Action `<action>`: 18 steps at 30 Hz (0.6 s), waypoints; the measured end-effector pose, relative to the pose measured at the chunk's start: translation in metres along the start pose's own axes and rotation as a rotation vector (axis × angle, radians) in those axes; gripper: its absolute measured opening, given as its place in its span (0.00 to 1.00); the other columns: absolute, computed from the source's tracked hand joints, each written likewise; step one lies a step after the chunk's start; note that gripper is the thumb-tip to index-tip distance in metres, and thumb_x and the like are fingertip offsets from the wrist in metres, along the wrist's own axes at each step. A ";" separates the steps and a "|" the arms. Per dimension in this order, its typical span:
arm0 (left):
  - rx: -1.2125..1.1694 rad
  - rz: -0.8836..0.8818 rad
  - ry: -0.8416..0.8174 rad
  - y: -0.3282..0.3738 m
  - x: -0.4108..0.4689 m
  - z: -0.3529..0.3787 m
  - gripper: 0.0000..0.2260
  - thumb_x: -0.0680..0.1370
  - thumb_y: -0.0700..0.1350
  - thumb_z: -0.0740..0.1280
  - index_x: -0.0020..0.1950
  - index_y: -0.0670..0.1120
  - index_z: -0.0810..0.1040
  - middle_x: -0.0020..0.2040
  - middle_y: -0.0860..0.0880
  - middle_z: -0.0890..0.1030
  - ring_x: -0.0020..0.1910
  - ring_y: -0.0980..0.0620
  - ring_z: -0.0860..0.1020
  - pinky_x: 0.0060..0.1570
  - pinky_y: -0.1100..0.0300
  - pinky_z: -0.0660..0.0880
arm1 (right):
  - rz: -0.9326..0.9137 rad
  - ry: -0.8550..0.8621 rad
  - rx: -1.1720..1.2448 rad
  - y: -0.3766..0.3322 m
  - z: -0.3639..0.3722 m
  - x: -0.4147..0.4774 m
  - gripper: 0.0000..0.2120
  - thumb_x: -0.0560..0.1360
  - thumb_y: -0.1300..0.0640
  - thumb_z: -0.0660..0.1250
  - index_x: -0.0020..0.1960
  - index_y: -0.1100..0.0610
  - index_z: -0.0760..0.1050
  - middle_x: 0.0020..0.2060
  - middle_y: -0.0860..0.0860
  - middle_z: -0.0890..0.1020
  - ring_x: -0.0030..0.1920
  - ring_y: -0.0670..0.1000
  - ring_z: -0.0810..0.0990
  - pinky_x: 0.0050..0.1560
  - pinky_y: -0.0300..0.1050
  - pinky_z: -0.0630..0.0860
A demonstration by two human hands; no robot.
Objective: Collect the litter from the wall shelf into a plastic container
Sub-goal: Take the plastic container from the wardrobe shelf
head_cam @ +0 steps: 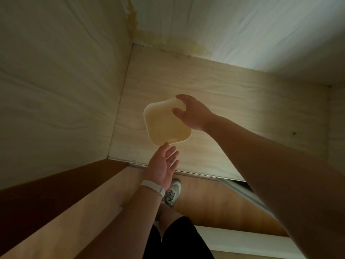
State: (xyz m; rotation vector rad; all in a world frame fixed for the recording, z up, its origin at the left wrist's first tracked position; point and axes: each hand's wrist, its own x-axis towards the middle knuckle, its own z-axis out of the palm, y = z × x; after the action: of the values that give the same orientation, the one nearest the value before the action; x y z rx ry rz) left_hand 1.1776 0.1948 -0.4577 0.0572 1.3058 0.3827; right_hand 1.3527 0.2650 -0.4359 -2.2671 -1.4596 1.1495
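Observation:
A pale, square plastic container [164,124] with rounded corners sits on the light wooden shelf board [233,101]. I see nothing inside it. My right hand [192,114] reaches over its far right corner, fingers spread and curled at the rim; whether it touches is unclear. My left hand [164,165] is just in front of the container's near edge, palm up, fingers apart, holding nothing. A white band circles the left wrist. No litter shows on the shelf.
The shelf compartment is boxed in by a pale wood side wall [56,81] on the left and a stained back panel [186,45]. Below the shelf edge lie an orange-brown floor [214,206] and my shoe [172,193].

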 end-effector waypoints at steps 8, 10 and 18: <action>0.081 0.140 0.080 0.012 0.005 -0.005 0.09 0.83 0.48 0.65 0.61 0.47 0.78 0.61 0.47 0.82 0.58 0.53 0.80 0.57 0.56 0.74 | 0.094 0.070 0.167 0.006 0.014 -0.023 0.25 0.76 0.50 0.65 0.71 0.55 0.65 0.60 0.54 0.77 0.55 0.56 0.78 0.52 0.47 0.74; 0.135 0.193 0.125 0.016 0.003 -0.009 0.13 0.82 0.49 0.66 0.63 0.45 0.78 0.61 0.47 0.83 0.58 0.53 0.81 0.53 0.59 0.75 | 0.112 0.094 0.206 0.007 0.016 -0.037 0.23 0.76 0.51 0.66 0.68 0.56 0.66 0.58 0.53 0.77 0.53 0.54 0.77 0.51 0.47 0.73; 0.302 0.313 0.141 0.036 -0.036 -0.019 0.10 0.78 0.43 0.70 0.59 0.44 0.80 0.56 0.45 0.83 0.60 0.48 0.80 0.57 0.56 0.76 | 0.169 0.195 0.344 -0.006 0.016 -0.100 0.21 0.76 0.53 0.67 0.66 0.54 0.68 0.61 0.51 0.77 0.60 0.51 0.76 0.59 0.48 0.73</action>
State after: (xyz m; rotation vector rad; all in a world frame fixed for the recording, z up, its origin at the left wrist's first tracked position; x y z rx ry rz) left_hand 1.1437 0.2147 -0.4204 0.5004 1.4899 0.4582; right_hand 1.3170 0.1802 -0.3939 -2.2142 -0.9334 1.0892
